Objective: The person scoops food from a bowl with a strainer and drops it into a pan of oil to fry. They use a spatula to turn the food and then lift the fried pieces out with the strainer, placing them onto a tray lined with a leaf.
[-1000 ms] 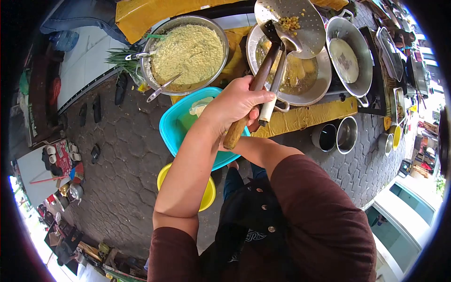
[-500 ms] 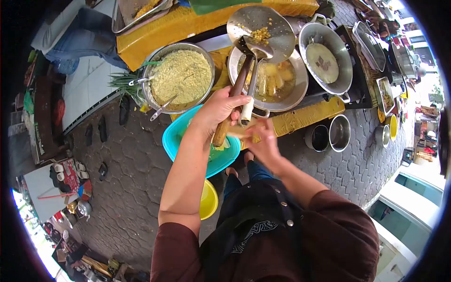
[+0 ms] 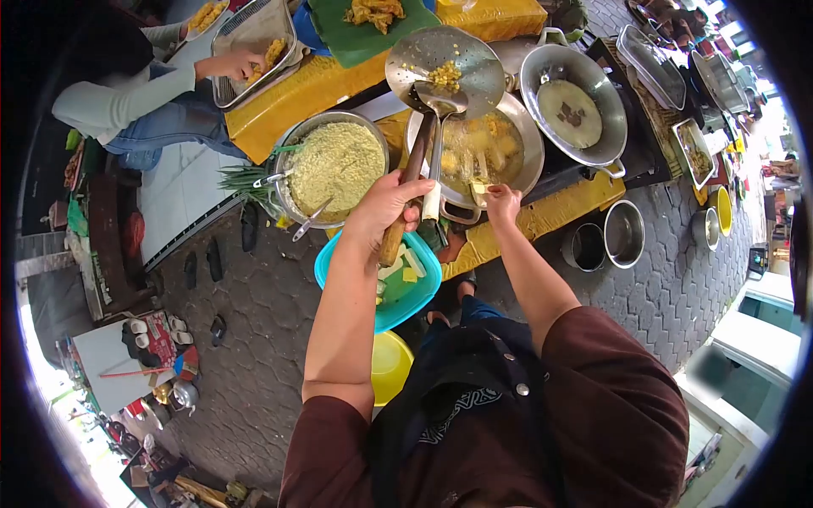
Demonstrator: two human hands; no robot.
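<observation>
My left hand (image 3: 391, 206) is closed around two handles at once, those of a large perforated skimmer (image 3: 461, 52) and a metal ladle (image 3: 447, 98). The skimmer's bowl holds small golden crumbs and hangs over the back of a pan (image 3: 530, 169), where pale pieces fry in bubbling oil (image 3: 483, 151). At the pan's front rim, my right hand (image 3: 504, 204) pinches a pale yellow slice (image 3: 480, 188) between its fingertips. Below my left hand, a turquoise basin (image 3: 330, 264) holds several white and yellow pieces (image 3: 411, 274).
A bowl of thick pale batter (image 3: 334, 161) with spoons stands left of the pan. To the right is a large two-handled pot (image 3: 616, 135). Empty metal pots (image 3: 625, 235) and a yellow tub (image 3: 389, 364) are lower down. A person's hand (image 3: 240, 66) reaches over a tray (image 3: 222, 89).
My right hand has moved up to the pan's front rim with the pale slice. My left hand still grips the skimmer and ladle. A person's arm has come into view at upper left.
</observation>
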